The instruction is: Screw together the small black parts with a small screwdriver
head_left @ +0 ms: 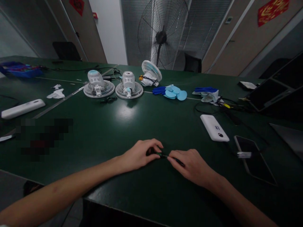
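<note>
Both of my hands are low over the green table [132, 129], close together near its front edge. My left hand [139, 154] is curled, its thumb and fingertips closed on a small dark green piece [162, 154]. My right hand [189, 162] grips a slim black pen-like tool [180, 162] between thumb and fingers. The tool's thin end points left and meets the green piece or lies right beside it; I cannot tell whether they are joined. Too little shows to name the tool's exact kind.
White fan heads [129, 90] stand at the back, with light blue fan blades [176, 92] on blue gloves. To the right lie a white power bank [214, 127], a phone [255, 159] and cables. A long white case [23, 108] and a blue tray [26, 72] are left.
</note>
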`<state>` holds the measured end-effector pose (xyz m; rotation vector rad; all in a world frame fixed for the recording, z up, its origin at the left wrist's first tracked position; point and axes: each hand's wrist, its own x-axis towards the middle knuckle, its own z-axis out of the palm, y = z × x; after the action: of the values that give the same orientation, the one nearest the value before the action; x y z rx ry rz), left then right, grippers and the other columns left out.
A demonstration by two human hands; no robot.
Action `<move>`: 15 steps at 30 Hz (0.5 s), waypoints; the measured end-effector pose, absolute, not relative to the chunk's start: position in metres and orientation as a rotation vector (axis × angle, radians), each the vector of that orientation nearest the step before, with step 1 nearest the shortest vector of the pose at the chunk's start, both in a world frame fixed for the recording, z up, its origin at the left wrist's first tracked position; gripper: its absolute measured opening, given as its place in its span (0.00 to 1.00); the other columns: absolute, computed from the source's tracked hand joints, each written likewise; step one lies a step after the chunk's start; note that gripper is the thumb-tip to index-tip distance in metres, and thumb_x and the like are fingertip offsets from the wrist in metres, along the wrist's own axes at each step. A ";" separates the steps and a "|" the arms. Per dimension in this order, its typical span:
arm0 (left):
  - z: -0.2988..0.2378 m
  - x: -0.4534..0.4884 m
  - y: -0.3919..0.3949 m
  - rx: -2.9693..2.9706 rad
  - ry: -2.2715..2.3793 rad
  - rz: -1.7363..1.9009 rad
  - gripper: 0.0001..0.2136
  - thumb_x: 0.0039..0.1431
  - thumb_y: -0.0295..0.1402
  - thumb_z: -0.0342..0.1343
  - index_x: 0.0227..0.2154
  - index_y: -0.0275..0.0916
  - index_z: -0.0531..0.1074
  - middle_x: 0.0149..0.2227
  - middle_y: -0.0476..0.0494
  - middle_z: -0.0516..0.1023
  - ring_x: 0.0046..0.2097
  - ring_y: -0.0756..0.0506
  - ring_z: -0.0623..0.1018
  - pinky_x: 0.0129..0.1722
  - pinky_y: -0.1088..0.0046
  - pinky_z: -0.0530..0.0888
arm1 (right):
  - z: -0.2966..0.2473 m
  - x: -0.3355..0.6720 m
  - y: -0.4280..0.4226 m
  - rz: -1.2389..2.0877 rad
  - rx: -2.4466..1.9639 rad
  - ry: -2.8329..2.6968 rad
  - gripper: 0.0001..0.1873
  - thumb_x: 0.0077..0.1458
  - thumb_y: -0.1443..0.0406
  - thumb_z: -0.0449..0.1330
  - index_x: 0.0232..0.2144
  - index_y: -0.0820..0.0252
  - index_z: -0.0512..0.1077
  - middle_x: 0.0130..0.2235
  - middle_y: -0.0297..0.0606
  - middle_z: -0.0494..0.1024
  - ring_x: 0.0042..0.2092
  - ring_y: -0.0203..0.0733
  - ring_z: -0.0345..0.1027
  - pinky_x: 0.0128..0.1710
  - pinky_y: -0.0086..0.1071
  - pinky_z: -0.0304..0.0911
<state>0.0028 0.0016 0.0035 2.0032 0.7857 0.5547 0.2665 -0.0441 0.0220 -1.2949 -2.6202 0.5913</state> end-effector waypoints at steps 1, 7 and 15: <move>0.004 0.010 -0.004 1.978 0.757 0.543 0.16 0.65 0.36 0.62 0.53 0.42 0.71 0.46 0.45 0.81 0.42 0.47 0.80 0.41 0.71 0.74 | 0.023 0.267 -0.044 0.594 -1.275 -2.641 0.15 0.74 0.59 0.49 0.40 0.56 0.74 0.35 0.34 0.79 0.33 0.37 0.71 0.33 0.33 0.53; 0.007 0.011 -0.004 1.835 0.725 0.473 0.17 0.62 0.31 0.64 0.53 0.42 0.69 0.44 0.47 0.81 0.41 0.48 0.80 0.40 0.72 0.74 | 0.029 0.270 -0.045 0.639 -1.242 -2.688 0.15 0.74 0.59 0.49 0.39 0.56 0.73 0.33 0.33 0.77 0.33 0.37 0.69 0.33 0.33 0.50; 0.009 0.010 -0.004 1.902 0.730 0.472 0.17 0.63 0.31 0.63 0.53 0.42 0.70 0.45 0.46 0.80 0.40 0.48 0.77 0.40 0.72 0.72 | 0.035 0.272 -0.044 0.718 -1.227 -2.682 0.14 0.73 0.61 0.51 0.38 0.57 0.74 0.31 0.32 0.75 0.29 0.35 0.65 0.31 0.33 0.51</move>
<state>0.0102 -0.0045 0.0086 1.9017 0.7301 0.4717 0.2724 -0.0445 0.0355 -1.2271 -2.6817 0.7180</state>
